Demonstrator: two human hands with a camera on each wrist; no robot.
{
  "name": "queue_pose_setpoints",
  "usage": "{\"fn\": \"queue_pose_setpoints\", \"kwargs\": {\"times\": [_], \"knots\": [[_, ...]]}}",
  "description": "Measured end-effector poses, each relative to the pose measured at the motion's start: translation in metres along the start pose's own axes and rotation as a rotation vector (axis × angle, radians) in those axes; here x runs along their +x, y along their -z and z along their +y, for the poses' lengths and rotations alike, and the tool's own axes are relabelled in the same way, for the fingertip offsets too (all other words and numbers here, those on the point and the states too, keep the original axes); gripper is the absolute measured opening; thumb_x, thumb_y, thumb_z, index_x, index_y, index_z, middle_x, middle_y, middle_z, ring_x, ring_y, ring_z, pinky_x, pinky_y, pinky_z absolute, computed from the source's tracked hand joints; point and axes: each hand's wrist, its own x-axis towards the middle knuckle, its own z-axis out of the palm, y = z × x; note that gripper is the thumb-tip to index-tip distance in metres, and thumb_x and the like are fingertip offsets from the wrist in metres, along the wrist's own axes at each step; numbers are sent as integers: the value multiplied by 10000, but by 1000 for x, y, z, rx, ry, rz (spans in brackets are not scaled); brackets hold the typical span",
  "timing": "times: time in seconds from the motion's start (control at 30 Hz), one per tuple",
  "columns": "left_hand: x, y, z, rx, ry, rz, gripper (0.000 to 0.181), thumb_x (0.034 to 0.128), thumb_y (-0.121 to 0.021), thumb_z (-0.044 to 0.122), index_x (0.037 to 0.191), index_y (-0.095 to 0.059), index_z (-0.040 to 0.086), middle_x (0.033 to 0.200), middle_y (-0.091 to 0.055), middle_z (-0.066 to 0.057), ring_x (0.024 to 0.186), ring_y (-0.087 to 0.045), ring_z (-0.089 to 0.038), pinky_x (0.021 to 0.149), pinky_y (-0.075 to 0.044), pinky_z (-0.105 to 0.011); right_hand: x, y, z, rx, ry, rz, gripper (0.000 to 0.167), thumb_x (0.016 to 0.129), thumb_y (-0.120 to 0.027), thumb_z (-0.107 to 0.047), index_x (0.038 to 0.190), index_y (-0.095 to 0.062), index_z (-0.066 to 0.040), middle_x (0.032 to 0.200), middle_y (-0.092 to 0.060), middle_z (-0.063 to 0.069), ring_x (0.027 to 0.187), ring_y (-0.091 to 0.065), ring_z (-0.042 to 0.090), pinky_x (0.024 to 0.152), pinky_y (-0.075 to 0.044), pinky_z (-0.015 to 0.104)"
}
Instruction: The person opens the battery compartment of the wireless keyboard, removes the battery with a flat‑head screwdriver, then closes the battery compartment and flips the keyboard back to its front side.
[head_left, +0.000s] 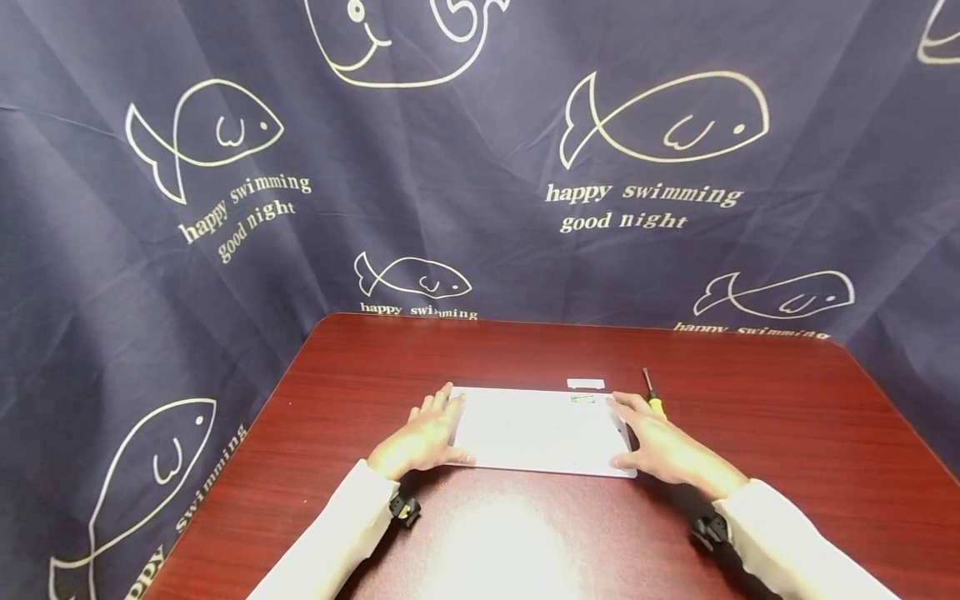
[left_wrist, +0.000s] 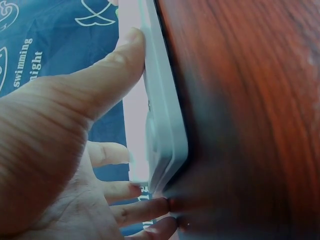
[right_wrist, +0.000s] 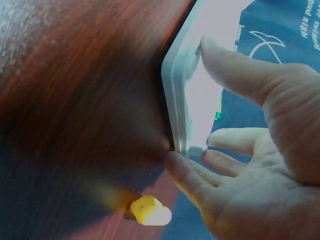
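Observation:
A white, flat rectangular device (head_left: pixel 536 433), apparently a keyboard lying face-down, rests on the table. Near its far right corner is a small recess with green in it (head_left: pixel 582 399). My left hand (head_left: pixel 423 437) holds the left end, thumb at the near edge and fingers spread round the far corner. At the right end, my right hand (head_left: pixel 660 442) holds it the same way, with the thumb (right_wrist: pixel 235 67) on the upper face. Just beyond the far edge lies a small white cover (head_left: pixel 586 383). A screwdriver (head_left: pixel 654 403) with a yellow handle lies beside my right fingers.
The reddish-brown wooden table (head_left: pixel 360 358) extends around the device, with bright glare on its near part. Behind it hangs a dark blue curtain (head_left: pixel 495 208) printed with fish and lettering. Dark wrist cameras (head_left: pixel 405 508) sit below both sleeves.

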Motion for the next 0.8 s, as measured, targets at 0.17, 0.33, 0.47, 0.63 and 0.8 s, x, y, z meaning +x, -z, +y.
{"fn": "queue_pose_setpoints", "kwargs": {"times": [0.17, 0.33, 0.47, 0.63, 0.8], "knots": [[3, -1, 1, 23, 15, -15, 968, 712, -786, 478, 1427, -339, 1, 1477, -214, -279, 1282, -300, -455, 955, -288, -618, -1, -2, 2, -6, 3, 2, 822, 682, -835, -133, 1351, -418, 103, 1364, -369, 247, 1173, -452, 405, 908, -403, 520], [15, 5, 13, 98, 3, 23, 860, 698, -787, 478, 1350, -450, 30, 1420, -318, -267, 1220, -343, -427, 873, -317, -531, -1, -3, 1, -12, 9, 23, 825, 668, -849, -131, 1336, -430, 113, 1356, -382, 244, 1171, -452, 395, 910, -411, 508], [35, 7, 31, 119, -88, 56, 755, 743, -745, 475, 1330, -492, 72, 1405, -376, -191, 1224, -354, -353, 865, -326, -477, 0, -3, 0, -15, 18, 25, 800, 675, -843, -123, 1325, -443, 120, 1359, -382, 245, 1168, -458, 388, 903, -419, 496], [67, -1, 52, 133, -263, 18, 645, 822, -679, 451, 1352, -485, 138, 1412, -390, -82, 1234, -362, -251, 925, -339, -424, 0, -3, -2, -25, 16, 18, 792, 687, -835, -117, 1328, -438, 123, 1367, -375, 239, 1171, -463, 382, 907, -416, 486], [94, -11, 70, 125, -377, 0, 543, 861, -652, 360, 1349, -507, 171, 1317, -459, 10, 1161, -382, -178, 922, -330, -348, -2, -2, -1, -31, 10, 15, 785, 695, -831, -117, 1326, -435, 129, 1369, -367, 238, 1177, -456, 380, 914, -411, 482]]}}
